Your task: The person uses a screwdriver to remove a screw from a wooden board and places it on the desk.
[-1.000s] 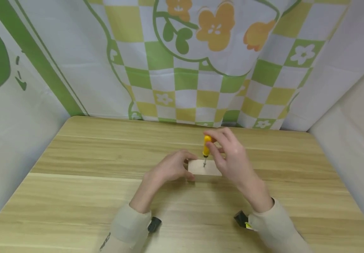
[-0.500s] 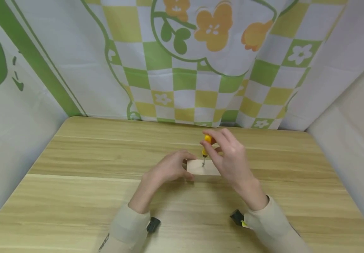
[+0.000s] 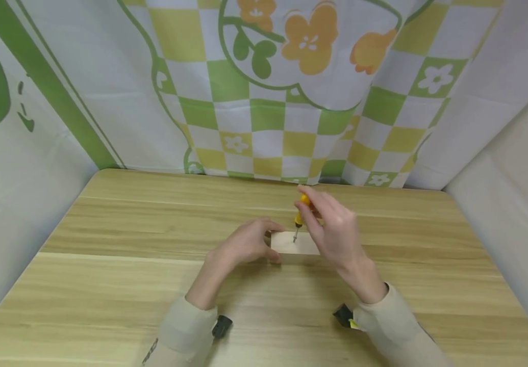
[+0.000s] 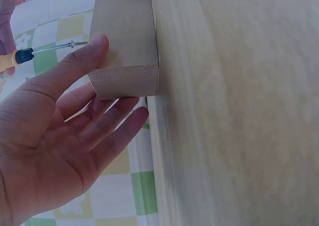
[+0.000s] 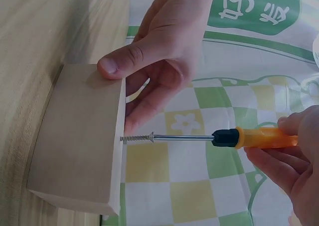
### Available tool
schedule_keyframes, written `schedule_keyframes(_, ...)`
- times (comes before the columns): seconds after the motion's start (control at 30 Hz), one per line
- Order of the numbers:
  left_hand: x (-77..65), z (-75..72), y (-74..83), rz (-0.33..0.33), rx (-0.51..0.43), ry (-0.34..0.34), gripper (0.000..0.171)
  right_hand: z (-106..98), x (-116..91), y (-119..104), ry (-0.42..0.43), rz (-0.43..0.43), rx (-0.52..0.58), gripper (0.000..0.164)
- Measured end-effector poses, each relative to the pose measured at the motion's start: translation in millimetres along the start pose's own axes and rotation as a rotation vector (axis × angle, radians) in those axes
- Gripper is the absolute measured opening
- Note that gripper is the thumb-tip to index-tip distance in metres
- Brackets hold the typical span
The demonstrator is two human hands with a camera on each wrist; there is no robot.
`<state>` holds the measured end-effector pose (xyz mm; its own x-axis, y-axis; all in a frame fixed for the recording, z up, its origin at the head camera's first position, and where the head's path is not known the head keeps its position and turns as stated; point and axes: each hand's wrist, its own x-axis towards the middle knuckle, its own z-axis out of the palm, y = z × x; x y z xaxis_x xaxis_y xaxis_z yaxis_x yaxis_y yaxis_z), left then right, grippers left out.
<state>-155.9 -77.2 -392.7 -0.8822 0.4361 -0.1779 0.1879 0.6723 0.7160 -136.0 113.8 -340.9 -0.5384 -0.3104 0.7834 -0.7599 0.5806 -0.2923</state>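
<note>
Pinch grips: right hand (image 3: 337,232) on yellow screwdriver (image 5: 227,137), left hand (image 3: 245,242) on left end of wooden block (image 5: 77,136); screw (image 5: 138,138) stands proud, apparently being driven; next turn needs straight pressure.

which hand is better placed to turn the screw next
Probably the right hand: it holds the yellow screwdriver, its tip at the head of the screw. The left hand grips one end of the wooden block.
</note>
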Motion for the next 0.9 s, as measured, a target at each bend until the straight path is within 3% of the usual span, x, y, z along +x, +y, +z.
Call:
schedule_keyframes(0.47,-0.2,-1.1,0.6,0.012,0.002,-0.005,0.064,-2.9,0.6,-2.6,-0.049,-0.018,0.082,0.026)
schedule_keyframes(0.7,0.5,-1.0,0.1,0.011,0.001,-0.012,0.064,-3.6,-2.7,-1.9,-0.071,0.104,0.212,0.027)
schedule_keyframes(0.9,0.0,-1.2,0.2,0.017,0.011,-0.009,0.062,-4.0,-2.3,-0.6,-0.022,0.105,0.151,0.032)
